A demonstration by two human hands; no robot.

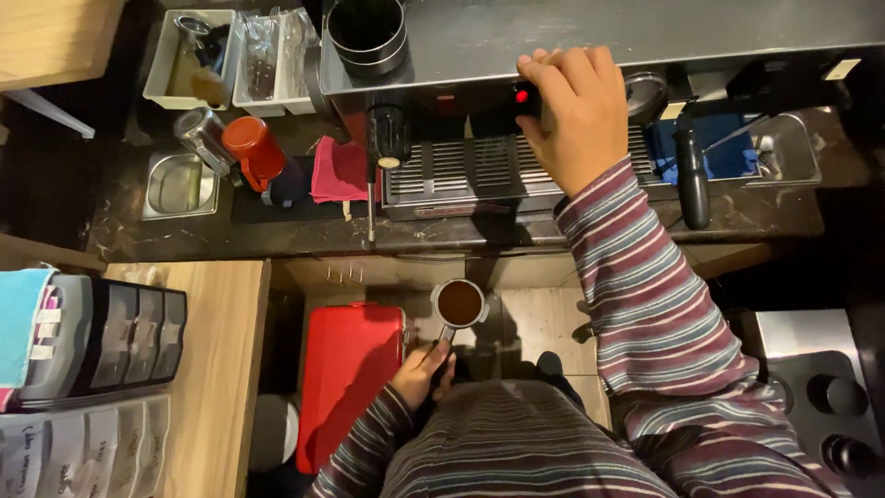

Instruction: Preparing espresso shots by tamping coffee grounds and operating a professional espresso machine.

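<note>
My left hand (420, 371) grips the black handle of a portafilter (459, 304), held low in front of my body; its round basket is filled with dark ground coffee. My right hand (573, 111) reaches up to the front panel of the espresso machine (645, 28), fingers resting beside a small lit red button (522, 96). Below that hand lies the machine's slotted metal drip tray (461, 168). Both arms wear striped sleeves.
A red bin (348, 373) stands on the floor at my left. On the dark counter are a red cloth (334, 171), a red-lidded metal shaker (251, 149), a small steel tub (180, 184) and a blue cloth (705, 152). Grey drawer units (101, 337) sit at far left.
</note>
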